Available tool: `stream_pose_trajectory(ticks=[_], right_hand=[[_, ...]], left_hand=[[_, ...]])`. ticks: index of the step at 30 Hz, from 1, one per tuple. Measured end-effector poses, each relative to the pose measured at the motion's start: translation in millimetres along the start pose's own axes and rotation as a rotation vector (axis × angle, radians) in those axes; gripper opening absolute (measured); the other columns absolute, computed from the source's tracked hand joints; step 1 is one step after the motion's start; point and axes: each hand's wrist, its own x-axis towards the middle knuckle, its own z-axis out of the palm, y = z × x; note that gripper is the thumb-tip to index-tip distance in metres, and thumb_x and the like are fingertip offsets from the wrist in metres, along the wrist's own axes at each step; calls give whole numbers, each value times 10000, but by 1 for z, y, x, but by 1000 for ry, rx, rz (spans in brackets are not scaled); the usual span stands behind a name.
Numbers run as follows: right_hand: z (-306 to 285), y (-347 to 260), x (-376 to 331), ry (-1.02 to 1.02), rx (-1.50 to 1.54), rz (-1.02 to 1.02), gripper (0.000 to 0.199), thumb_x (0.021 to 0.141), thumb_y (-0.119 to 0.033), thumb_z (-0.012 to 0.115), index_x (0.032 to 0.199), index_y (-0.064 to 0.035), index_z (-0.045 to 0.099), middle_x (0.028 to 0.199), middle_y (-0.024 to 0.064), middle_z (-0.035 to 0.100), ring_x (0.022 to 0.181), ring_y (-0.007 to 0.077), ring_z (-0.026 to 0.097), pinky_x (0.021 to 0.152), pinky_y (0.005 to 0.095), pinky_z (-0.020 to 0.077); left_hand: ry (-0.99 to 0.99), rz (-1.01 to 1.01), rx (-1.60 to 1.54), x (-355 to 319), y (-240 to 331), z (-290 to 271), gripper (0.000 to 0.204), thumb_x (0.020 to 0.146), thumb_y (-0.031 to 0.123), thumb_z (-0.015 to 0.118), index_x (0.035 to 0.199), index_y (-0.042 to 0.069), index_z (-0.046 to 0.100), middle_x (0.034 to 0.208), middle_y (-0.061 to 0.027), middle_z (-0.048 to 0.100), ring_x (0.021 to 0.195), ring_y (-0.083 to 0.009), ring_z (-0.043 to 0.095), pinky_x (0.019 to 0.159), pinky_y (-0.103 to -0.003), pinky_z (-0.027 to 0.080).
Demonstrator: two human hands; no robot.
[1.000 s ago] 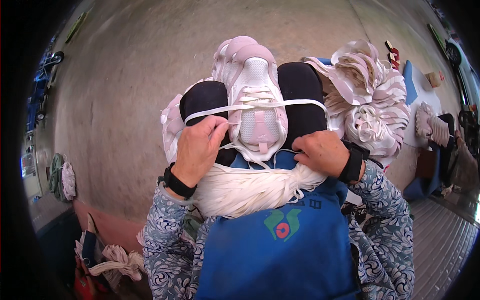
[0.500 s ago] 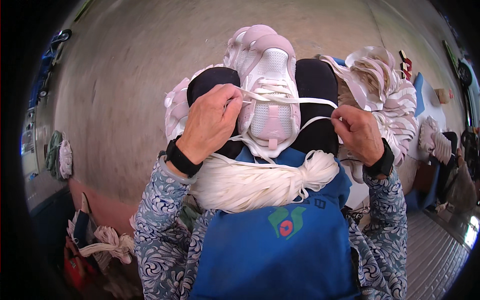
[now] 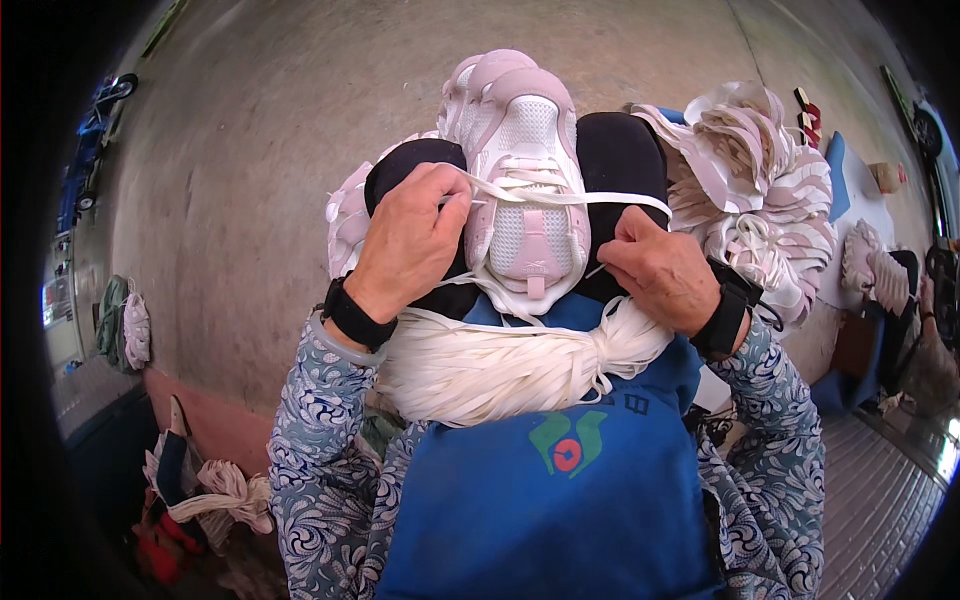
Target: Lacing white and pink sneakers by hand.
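Between my black-clad knees (image 3: 622, 155) rests a pink and white shoe upper (image 3: 525, 237), its tongue toward me, with more uppers (image 3: 489, 75) stacked behind it. A flat white shoelace (image 3: 625, 199) runs through its eyelets and loops out over the right knee. My left hand (image 3: 412, 235), at the upper's left side, is closed in a pinch on the lace. Right of the tongue, my right hand (image 3: 662, 272) pinches the lace with its fingertips, partly hidden. A tied bundle of white laces (image 3: 480, 368) lies across my blue apron (image 3: 540, 520) below the upper.
A large heap of pink and white uppers (image 3: 775, 205) sits beside my right knee, and more uppers (image 3: 347, 222) beside the left. At lower left are white laces (image 3: 222, 490) and cloth. Another person's arm (image 3: 926, 300) shows at the far right.
My right hand has moved left and down, closer to the tongue, bringing the lace with it. My left hand stays at the upper's left side, holding the lace.
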Motion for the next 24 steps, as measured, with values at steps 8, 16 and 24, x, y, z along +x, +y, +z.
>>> stream_pose_trajectory(ticks=[8, 16, 24], right_hand=[[-19, 0, 13, 163, 389, 186, 75, 843, -85, 610, 838, -12, 592, 761, 169, 590, 659, 350, 593, 579, 394, 463], [-15, -4, 30, 274, 381, 74, 94, 835, -89, 615, 854, 2, 628, 794, 154, 611, 729, 327, 601, 645, 382, 469], [-16, -1, 42, 244, 377, 59, 118, 839, -109, 608, 846, 8, 624, 775, 155, 570, 720, 339, 577, 648, 400, 459]], left_hand=[[25, 166, 131, 5, 5, -1, 124, 882, 91, 519, 922, -16, 569, 914, -173, 576, 846, -354, 571, 753, -396, 459], [64, 137, 152, 4, 12, 3, 97, 888, 83, 517, 904, -10, 536, 891, -145, 541, 826, -298, 546, 748, -339, 439], [43, 44, 4, 3, 0, 7, 102, 875, 88, 555, 901, -9, 573, 925, -160, 573, 842, -338, 575, 749, -380, 458]])
